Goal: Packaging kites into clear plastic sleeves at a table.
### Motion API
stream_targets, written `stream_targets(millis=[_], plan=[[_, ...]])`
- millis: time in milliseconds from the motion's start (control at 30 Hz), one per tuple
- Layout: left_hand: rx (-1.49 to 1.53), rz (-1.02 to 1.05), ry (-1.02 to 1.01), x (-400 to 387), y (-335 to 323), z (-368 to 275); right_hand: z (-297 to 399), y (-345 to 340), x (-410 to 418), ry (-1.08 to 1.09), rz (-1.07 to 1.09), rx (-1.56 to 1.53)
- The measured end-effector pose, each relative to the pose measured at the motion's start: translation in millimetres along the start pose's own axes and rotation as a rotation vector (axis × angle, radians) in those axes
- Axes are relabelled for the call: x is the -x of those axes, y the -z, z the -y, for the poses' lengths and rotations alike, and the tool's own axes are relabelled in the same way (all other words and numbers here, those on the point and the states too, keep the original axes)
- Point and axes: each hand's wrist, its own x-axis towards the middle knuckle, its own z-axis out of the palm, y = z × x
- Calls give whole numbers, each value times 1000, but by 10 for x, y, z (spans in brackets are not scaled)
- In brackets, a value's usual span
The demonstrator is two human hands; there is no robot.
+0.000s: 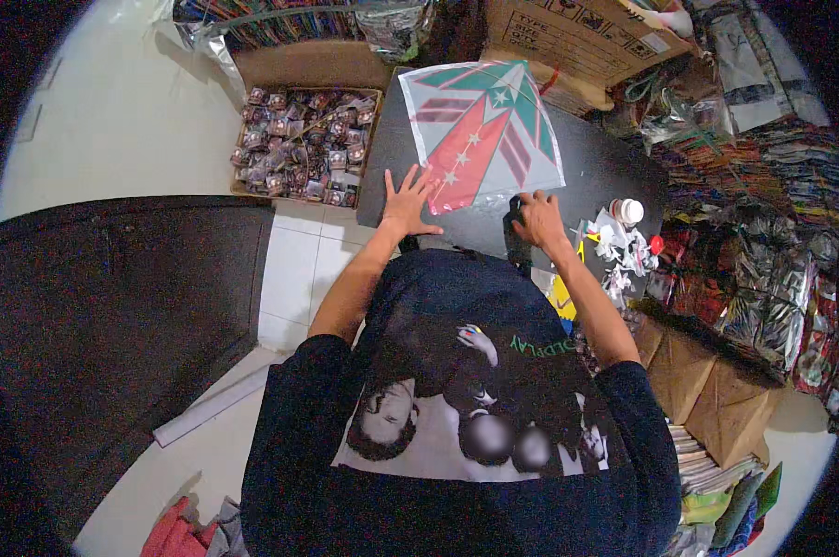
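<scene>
A kite (pixel 472 136) of thin white sheet lies on the dark tabletop (pixel 385 139). It bears a red tail-like panel, green wing shapes, maroon stripes and several pale stars. My left hand (pixel 408 202) rests with its fingers spread at the kite's lower left edge, the fingertips by the red panel. Close below the kite's lower right edge is my right hand (pixel 539 217), its fingers bent down towards the tabletop. Whether those fingers pinch anything cannot be seen. A thin curved stick shows across the upper part of the kite.
Left of the table stands a cardboard box (pixel 375 139) of small packaged items. To the right are a white bottle (pixel 628 210), a red cap (pixel 656 244) and crumpled scraps (pixel 625 250). Bundled stacks (pixel 760 278) line the right side. A printed carton (pixel 586 42) stands behind.
</scene>
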Motion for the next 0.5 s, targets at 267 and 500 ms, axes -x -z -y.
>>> stream_targets(millis=[267,500], plan=[[-28,-3,-12,8,19,-14,-124,-37,94,-13,-48,5],[-57,12,-7,-22,-9,-7,-487,217,181,-91,-378,-180]])
